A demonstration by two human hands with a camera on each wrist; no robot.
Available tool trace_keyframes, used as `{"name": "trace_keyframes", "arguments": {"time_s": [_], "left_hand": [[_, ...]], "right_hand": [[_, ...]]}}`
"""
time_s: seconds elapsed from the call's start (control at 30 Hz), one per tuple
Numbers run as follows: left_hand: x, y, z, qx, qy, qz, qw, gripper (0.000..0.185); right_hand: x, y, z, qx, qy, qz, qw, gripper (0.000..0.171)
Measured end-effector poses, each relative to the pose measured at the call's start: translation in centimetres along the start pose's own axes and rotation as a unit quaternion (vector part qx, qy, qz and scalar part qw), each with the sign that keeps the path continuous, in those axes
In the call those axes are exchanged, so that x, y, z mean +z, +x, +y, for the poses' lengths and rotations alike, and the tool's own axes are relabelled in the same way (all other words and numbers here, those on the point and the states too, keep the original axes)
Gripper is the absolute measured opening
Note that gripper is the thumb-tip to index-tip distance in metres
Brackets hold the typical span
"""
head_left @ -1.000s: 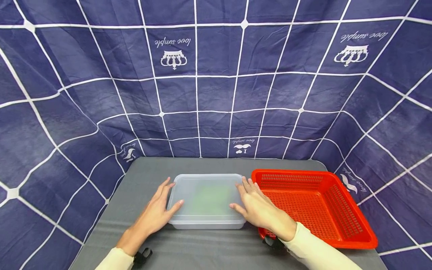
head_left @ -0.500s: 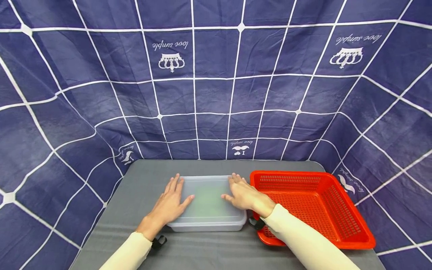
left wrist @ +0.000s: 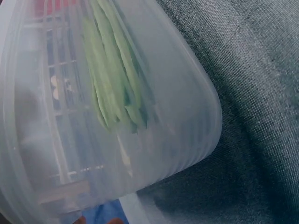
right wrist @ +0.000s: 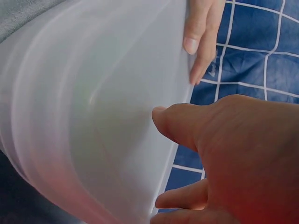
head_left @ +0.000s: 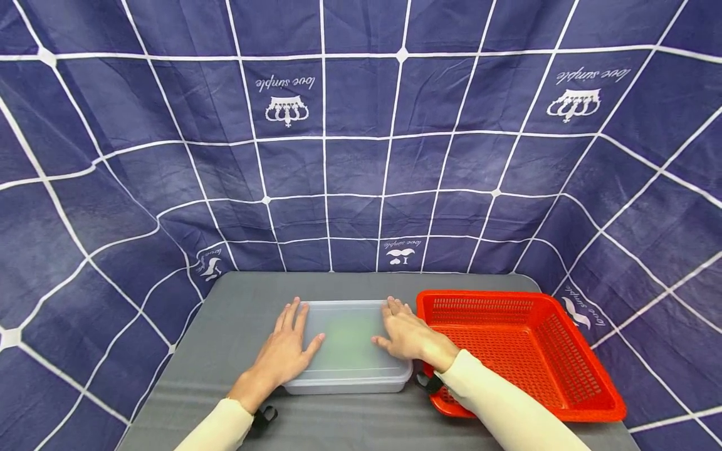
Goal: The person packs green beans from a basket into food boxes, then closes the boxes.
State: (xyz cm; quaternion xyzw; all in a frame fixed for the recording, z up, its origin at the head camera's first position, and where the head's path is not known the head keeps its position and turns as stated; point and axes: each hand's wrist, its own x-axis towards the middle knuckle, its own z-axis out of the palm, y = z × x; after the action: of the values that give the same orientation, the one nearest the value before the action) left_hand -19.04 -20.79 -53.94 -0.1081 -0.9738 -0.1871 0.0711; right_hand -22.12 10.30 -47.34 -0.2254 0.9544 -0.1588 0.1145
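Note:
A frosted plastic food container (head_left: 344, 387) with its lid (head_left: 355, 341) on lies flat in front of me. Through its clear side, the left wrist view shows a bundle of green beans (left wrist: 112, 65); from above they are only a pale green blur. My left hand (head_left: 284, 354) rests on the lid's left side, fingers straight and thumb pointing inward. On the lid's right side lies my right hand (head_left: 408, 332), its fingers extended toward the far edge. The right wrist view shows the right thumb (right wrist: 180, 123) over the lid, with left-hand fingers (right wrist: 201, 39) at the far side.
A red perforated plastic basket (head_left: 519, 357) stands right of the container, partly under my right forearm in the head view. Grey cloth (head_left: 338, 423) covers the table. A blue curtain with white grid lines (head_left: 361, 163) encloses the back and sides.
Both hands have moved inward from the container's side edges onto the top of the lid. Over the last half second they have stayed nearly still; the head view has tilted slightly.

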Motion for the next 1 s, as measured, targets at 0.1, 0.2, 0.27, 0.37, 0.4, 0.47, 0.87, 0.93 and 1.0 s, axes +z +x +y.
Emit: {"name": "trace_keyframes", "arguments": {"time_s": [0.1, 0.2, 0.27, 0.37, 0.4, 0.47, 0.87, 0.93, 1.0], "left_hand": [[0.2, -0.3, -0.1, 0.0, 0.001, 0.008, 1.0, 0.087], [0.3, -0.4, -0.1, -0.004, -0.002, 0.003, 1.0, 0.088], [0.2, -0.3, 0.0, -0.011, -0.004, -0.006, 0.9999, 0.088], [0.1, -0.3, 0.4, -0.025, -0.004, -0.021, 0.9995, 0.088], [0.0, -0.4, 0.6, -0.03, -0.004, -0.025, 0.9992, 0.089], [-0.1, -0.4, 0.9, -0.036, -0.004, -0.028, 0.999, 0.089], [1.2, -1.0, 1.5, -0.043, -0.013, 0.021, 0.9988, 0.087], [1.4, -1.0, 1.5, -0.048, -0.001, 0.013, 0.9987, 0.084], [1.4, -0.9, 1.4, -0.051, 0.008, 0.005, 0.9987, 0.082]], "right_hand": [[0.4, 0.0, 0.0, -0.002, 0.006, 0.001, 1.0, 0.087], [0.9, -0.1, 0.0, 0.002, 0.009, 0.011, 1.0, 0.086], [1.2, -0.3, 0.0, 0.008, 0.01, 0.015, 1.0, 0.086], [1.7, -1.0, -0.4, 0.017, 0.018, 0.014, 1.0, 0.089], [1.9, -1.2, -0.6, 0.021, 0.02, 0.011, 1.0, 0.091], [2.2, -1.6, -1.1, 0.028, 0.024, 0.008, 0.999, 0.094], [4.4, -4.4, -2.6, 0.008, -0.015, 0.036, 0.999, 0.09], [4.6, -4.6, -2.6, 0.004, -0.025, 0.042, 0.999, 0.088], [4.6, -4.6, -2.6, 0.003, -0.023, 0.047, 0.999, 0.087]]}}
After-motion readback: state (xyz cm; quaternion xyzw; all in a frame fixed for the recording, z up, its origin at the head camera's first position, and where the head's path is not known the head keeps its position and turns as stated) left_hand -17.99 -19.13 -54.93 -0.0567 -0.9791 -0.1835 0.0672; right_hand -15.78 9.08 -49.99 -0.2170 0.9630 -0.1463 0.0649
